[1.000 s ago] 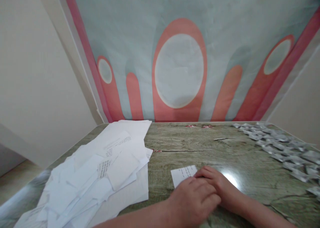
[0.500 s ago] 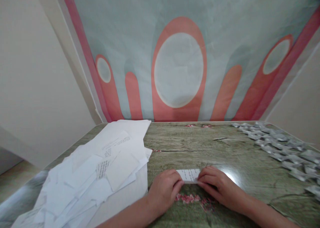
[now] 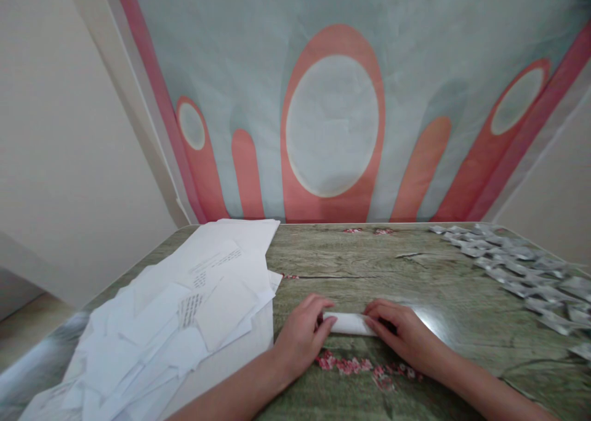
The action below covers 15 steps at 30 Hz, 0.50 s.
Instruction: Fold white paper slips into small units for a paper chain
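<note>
Indoor room, perhaps a home (patterned wall covering (image 3: 332,125), wood-grain table (image 3: 341,258))

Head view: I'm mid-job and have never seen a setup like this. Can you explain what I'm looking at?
There is no machine here: these are a person's bare hands, seen by a camera worn on that person's head, looking forward and down. The left hand and right hand hold opposite ends of a narrow white paper strip, folded or rolled; I can't tell which. They work over a wood-patterned table. On the left lies a pile of white papers, some printed; on the right, rows of small grey pieces, too blurred to identify. Behind the table is a pale backdrop with pink rounded shapes.
</note>
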Motion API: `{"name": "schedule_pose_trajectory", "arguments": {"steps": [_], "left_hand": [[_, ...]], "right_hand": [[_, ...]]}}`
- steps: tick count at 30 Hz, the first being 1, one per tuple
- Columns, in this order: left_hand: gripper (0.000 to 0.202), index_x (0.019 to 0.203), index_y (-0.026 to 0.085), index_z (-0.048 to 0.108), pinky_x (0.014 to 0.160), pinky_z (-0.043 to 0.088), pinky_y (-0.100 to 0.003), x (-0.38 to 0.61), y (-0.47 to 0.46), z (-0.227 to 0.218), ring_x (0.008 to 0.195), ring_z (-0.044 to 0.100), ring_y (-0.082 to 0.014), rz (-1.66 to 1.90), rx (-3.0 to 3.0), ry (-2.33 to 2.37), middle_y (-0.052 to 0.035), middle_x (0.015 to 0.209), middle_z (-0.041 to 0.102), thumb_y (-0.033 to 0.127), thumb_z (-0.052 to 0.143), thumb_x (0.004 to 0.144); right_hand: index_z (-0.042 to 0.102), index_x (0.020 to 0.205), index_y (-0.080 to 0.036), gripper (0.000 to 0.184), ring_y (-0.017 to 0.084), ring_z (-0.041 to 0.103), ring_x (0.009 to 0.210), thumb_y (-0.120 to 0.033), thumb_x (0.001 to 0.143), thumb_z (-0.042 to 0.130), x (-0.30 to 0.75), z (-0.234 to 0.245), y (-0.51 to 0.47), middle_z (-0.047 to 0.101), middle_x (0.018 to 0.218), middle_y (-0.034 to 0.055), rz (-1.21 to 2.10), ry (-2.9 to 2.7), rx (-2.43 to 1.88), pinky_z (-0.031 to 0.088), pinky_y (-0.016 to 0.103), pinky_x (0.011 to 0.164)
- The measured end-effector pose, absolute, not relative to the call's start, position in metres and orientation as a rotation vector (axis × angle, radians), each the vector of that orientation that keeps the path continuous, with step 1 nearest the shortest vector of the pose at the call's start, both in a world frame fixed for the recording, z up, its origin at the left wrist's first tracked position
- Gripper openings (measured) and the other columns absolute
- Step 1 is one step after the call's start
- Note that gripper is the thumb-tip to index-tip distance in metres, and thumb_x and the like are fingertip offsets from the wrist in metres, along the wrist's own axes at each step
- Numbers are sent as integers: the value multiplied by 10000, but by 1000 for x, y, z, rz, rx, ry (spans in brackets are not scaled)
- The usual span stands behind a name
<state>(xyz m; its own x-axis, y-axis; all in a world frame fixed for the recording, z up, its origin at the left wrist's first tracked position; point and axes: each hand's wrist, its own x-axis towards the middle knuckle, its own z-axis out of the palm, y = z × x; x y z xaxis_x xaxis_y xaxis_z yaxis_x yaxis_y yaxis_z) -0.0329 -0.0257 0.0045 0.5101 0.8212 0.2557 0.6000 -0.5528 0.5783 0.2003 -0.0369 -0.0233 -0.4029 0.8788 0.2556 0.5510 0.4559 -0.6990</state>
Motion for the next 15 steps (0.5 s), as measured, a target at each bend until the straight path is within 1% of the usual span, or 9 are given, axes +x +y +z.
{"name": "schedule_pose_trajectory", "arguments": {"steps": [2, 4, 6, 7, 8, 11, 15], "left_hand": [[225, 1091, 201, 540, 876, 414, -343, -32, -32, 8, 1013, 519, -208, 734, 2486, 1125, -77, 1126, 550, 215, 513, 868], [219, 1082, 204, 546, 931, 370, -413, -28, -43, 12, 1094, 478, -246, 679, 2682, 1063, -81, 1179, 541, 216, 518, 865], [232, 1093, 193, 540, 928, 373, -419, -24, -54, 14, 1082, 492, -246, 530, 2800, 962, -75, 1170, 562, 267, 513, 875], [276, 1119, 181, 530, 940, 370, -412, -22, -59, 13, 1086, 495, -243, 483, 2831, 933, -78, 1168, 568, 319, 509, 881], [348, 1163, 165, 508, 969, 353, -411, -21, -62, 12, 1126, 475, -249, 441, 2859, 908, -87, 1211, 549, 374, 493, 885], [552, 1286, 118, 414, 1048, 280, -420, -21, -65, 5, 1249, 374, -274, 294, 2895, 890, -121, 1348, 446, 503, 421, 891], [638, 1355, 120, 333, 1098, 201, -422, -24, -61, -1, 1330, 255, -268, 179, 2857, 917, -117, 1431, 337, 552, 385, 888]], "right_hand": [[585, 794, -195, 218, 160, 587, 755, -276, 914, 422, 200, -23, -37, 620, 822, 40, 695, -2098, -1205, 460, 267, 680], [584, 786, -194, 209, 159, 583, 749, -258, 909, 428, 199, -23, -37, 618, 810, 38, 692, -2099, -1208, 455, 264, 673], [588, 784, -193, 203, 160, 581, 756, -245, 904, 432, 199, -24, -37, 621, 813, 41, 690, -2097, -1207, 455, 266, 682], [590, 783, -192, 203, 161, 581, 763, -239, 902, 433, 199, -24, -37, 623, 818, 43, 692, -2095, -1207, 455, 268, 690], [593, 783, -192, 202, 161, 582, 769, -235, 901, 434, 199, -24, -37, 625, 825, 44, 696, -2091, -1207, 455, 269, 699], [598, 787, -195, 194, 162, 584, 782, -228, 896, 441, 199, -24, -37, 628, 836, 45, 713, -2078, -1207, 456, 269, 715], [597, 787, -198, 190, 162, 585, 788, -221, 892, 440, 200, -22, -37, 627, 841, 43, 722, -2076, -1202, 456, 272, 721]]}}
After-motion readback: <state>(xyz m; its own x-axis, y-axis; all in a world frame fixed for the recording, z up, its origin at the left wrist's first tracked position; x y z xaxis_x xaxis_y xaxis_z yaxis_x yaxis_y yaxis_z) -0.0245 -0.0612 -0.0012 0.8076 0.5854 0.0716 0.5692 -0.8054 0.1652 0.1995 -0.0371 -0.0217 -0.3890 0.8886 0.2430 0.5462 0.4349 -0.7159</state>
